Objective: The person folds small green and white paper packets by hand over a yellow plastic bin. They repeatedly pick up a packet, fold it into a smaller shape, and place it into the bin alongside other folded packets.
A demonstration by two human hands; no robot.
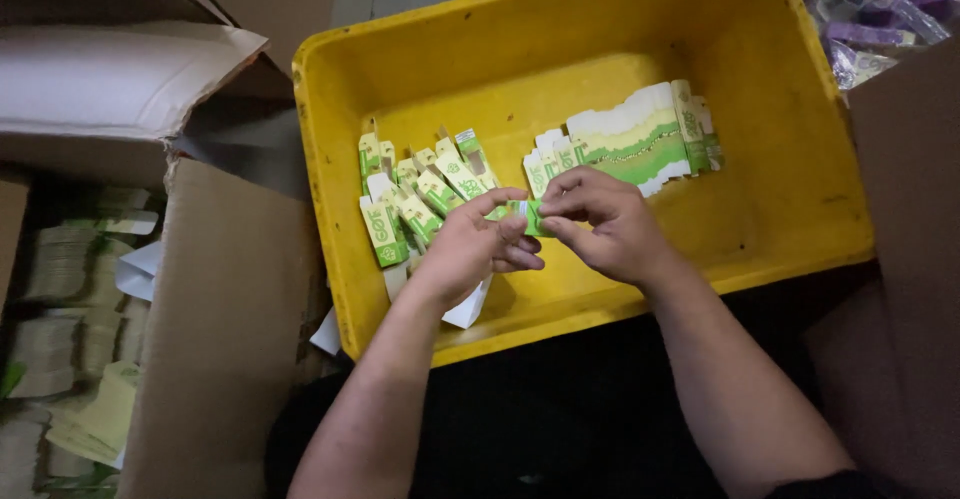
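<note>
Both hands meet over the yellow bin (800,209), approx. mid-bin, w/ a small green-and-white carton (528,217) pinched between them. Left hand (475,244) comes in from lower left, fingers curled shut on the carton's left end; right hand (605,224) comes from lower right, thumb and fingers closed on its right end. Only a short strip of the carton shows between the fingertips, so its long axis seems to run roughly left-right across the view, but I can't tell which end is the flap end; most of it is hidden by fingers. It's held above the bin floor, not lying on it. Left of the hands, on the bin floor, a loose pile of opened-up cartons (415,194) lies at mixed angles, most w/ long axes running up-down or tilted, flaps sticking up toward the far wall. Right of the hands, a fanned row of flat cartons (630,144) overlaps like shingles, running left to right and rising toward the far right. A white flat piece (468,309) sits under the left wrist, near the bin's near wall. Cardboard box (225,309) stands just beside the bin on the left, w/ stacks of pale flat blanks (75,349) further left. Purple packs (880,9) at top right corner, well apart from the hands.
</note>
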